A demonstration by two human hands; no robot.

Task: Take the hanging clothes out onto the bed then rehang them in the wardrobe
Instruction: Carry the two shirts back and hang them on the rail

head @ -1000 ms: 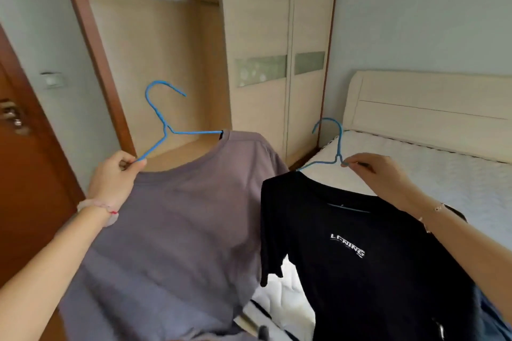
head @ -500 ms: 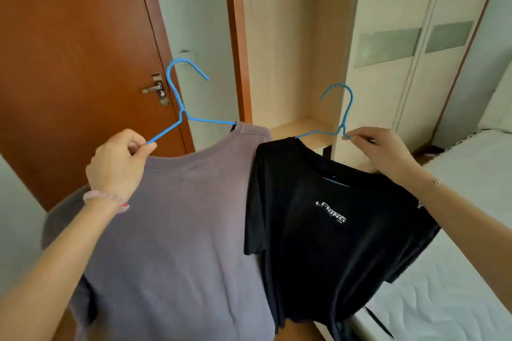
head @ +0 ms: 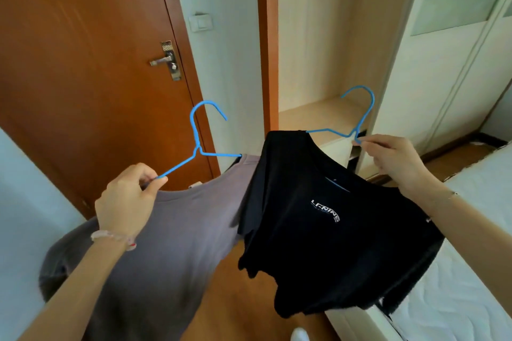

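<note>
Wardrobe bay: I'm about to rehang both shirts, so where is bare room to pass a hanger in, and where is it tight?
Free: the open bay between the brown frame post and the pale sliding door, bare down to its shelf; also the mattress strip at right. Tight: where the black shirt overlaps the grey shirt. The rail is out of view.

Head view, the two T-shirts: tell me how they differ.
The grey T-shirt is plain; the black T-shirt bears a white chest logo. The grey T-shirt hangs from the left hand, the black T-shirt from the right hand. The black T-shirt's sleeve overlaps the grey T-shirt's edge, in front of it. Shared: each sits on a blue wire hanger, pinched and held up off the floor.
</note>
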